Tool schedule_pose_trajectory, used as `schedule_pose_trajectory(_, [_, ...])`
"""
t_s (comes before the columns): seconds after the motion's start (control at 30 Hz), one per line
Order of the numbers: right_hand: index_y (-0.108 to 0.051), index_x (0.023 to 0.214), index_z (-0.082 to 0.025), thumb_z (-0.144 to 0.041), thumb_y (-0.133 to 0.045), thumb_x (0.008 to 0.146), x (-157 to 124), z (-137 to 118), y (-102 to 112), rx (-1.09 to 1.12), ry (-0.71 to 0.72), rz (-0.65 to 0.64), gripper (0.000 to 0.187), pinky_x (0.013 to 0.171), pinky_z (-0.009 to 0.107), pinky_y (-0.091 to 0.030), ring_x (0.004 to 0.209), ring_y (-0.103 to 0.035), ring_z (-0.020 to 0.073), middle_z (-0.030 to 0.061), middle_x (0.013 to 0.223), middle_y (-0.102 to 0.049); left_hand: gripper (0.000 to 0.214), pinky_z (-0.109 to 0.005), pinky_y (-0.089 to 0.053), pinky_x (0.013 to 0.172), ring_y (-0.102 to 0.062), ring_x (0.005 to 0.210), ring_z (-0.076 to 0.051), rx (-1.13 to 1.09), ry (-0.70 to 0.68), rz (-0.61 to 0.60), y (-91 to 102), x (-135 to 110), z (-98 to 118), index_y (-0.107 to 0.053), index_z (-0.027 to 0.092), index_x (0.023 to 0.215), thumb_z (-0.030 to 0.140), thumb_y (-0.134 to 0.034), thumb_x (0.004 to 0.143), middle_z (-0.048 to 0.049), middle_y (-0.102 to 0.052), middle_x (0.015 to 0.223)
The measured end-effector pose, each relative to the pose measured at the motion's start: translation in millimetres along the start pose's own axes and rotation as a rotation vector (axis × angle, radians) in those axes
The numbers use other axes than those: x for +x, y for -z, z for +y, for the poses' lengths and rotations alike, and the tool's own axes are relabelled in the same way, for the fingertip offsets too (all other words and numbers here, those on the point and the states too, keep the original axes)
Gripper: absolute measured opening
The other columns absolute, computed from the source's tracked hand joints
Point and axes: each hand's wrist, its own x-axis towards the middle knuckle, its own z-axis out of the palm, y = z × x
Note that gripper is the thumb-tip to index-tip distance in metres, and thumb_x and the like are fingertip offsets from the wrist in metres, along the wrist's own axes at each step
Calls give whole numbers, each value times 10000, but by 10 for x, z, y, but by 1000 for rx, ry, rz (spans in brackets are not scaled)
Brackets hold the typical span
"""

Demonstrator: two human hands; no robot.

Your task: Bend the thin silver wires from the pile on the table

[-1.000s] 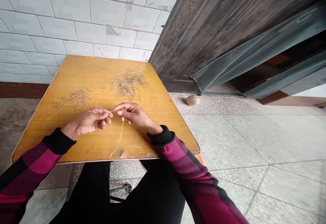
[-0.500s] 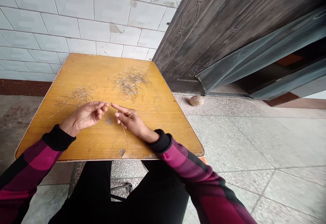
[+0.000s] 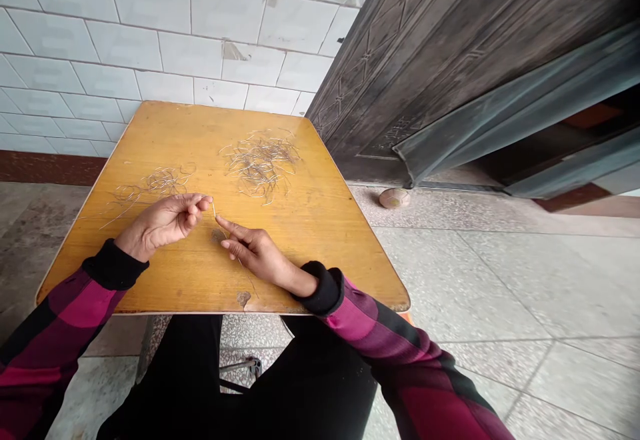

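A thin wire (image 3: 214, 209) runs between my two hands, over the near part of the yellow wooden table. My left hand (image 3: 167, 221) pinches one end of it between thumb and fingertips. My right hand (image 3: 260, 251) holds it lower down, index finger stretched along it and thumb beneath. The wire's free end trails below the right hand toward the table's front edge. Behind my left hand lies a loose bunch of wires (image 3: 165, 180). Farther back, a bigger tangled pile of wires (image 3: 263, 163) spreads over the table.
The table (image 3: 330, 227) stands against a white tiled wall (image 3: 150, 7). To the right are a dark carved door (image 3: 400, 60), a hanging grey-green curtain (image 3: 460, 130) and a roundish stone-like object (image 3: 395, 198) on the tiled floor. My legs (image 3: 320, 373) are under the front edge.
My right hand has dropped slightly away from the left, and the wire between them now slants downward where it was nearly level. The view has shifted a little.
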Motion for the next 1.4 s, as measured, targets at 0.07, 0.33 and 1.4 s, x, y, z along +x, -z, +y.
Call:
schedule_pose_trajectory(0.07, [-445, 1444, -165, -288, -500, 962, -15, -13, -10, -11, 13, -23, 501, 575, 233, -429, 545, -454, 88, -48, 629, -535, 337, -102, -497, 383, -594, 406, -64, -3, -1, -3, 11, 3, 7, -634, 31, 848, -26, -317, 949, -62, -654, 647])
schedule_pose_trajectory(0.33, [-443, 1445, -159, -294, -491, 966, -56, -60, -25, 48, -7, -120, 499, 578, 244, -439, 551, -445, 92, -38, 646, -564, 348, -105, -515, 405, -623, 435, -77, 52, 30, -38, 87, 37, 33, -632, 33, 841, -5, -309, 965, -70, -660, 656])
schedule_pose_trajectory(1.4, [-487, 1418, -174, -247, -518, 939, -79, -115, 5, 96, -46, -235, 485, 591, 244, -466, 567, -520, 76, 44, 934, -718, 178, -72, -517, 456, -638, 497, -52, 332, 134, -245, 307, 149, 204, -668, 3, 879, -83, -515, 851, -81, -695, 757])
